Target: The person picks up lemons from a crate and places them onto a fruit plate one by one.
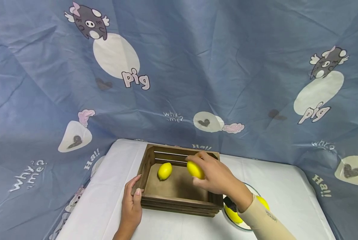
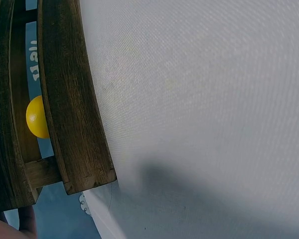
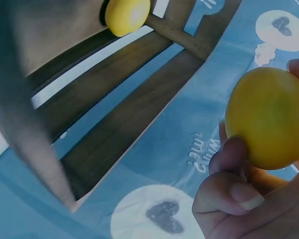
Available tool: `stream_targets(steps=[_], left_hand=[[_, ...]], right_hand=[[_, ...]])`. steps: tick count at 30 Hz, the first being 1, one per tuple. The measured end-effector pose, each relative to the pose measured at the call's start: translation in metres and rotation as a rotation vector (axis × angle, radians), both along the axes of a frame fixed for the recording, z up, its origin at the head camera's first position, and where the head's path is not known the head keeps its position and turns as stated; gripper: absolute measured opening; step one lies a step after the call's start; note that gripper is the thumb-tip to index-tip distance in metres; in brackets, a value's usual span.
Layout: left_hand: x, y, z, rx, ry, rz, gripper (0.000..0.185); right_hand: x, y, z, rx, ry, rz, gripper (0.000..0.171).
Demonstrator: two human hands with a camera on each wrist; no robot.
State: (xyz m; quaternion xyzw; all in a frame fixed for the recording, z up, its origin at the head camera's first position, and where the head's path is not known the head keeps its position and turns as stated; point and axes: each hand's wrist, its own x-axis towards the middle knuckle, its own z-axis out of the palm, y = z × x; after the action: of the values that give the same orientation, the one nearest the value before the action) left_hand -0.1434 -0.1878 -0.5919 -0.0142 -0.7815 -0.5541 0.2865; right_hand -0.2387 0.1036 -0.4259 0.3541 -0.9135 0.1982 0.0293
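Note:
A brown slatted wooden crate [image 1: 179, 201] stands on the white-covered table. My left hand [image 1: 132, 201] grips its left front corner, fingers along the outer side and thumb at the front rim. Over the right part of the crate, my right hand [image 1: 216, 173] holds a yellow lemon [image 1: 195, 169] between thumb and fingers. The right wrist view shows that held lemon [image 3: 269, 118] up close, above the crate's rim. Another lemon [image 1: 165, 171] lies on the crate floor toward the left; through the slats, part of this lemon [image 2: 38, 117] shows in the left wrist view.
Right of the crate, a round plate [image 1: 245, 227] with a dark rim bears more lemons [image 1: 234, 216], partly hidden by the right forearm. A blue printed curtain [image 1: 173, 73] hangs behind and at both sides of the white tablecloth [image 1: 274, 180].

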Motion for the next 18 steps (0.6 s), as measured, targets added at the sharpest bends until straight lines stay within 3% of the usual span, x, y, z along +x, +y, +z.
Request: stream_targets(steps=[5, 18], left_hand=[[0.000, 0.001, 0.000, 0.004, -0.015, 0.004, 0.046], [0.003, 0.003, 0.000, -0.001, -0.018, 0.012, 0.046]], right_hand=[[0.009, 0.017, -0.003, 0.002, 0.030, -0.014, 0.062], [0.030, 0.083, -0.026, -0.120, -0.009, -0.151, 0.067]])
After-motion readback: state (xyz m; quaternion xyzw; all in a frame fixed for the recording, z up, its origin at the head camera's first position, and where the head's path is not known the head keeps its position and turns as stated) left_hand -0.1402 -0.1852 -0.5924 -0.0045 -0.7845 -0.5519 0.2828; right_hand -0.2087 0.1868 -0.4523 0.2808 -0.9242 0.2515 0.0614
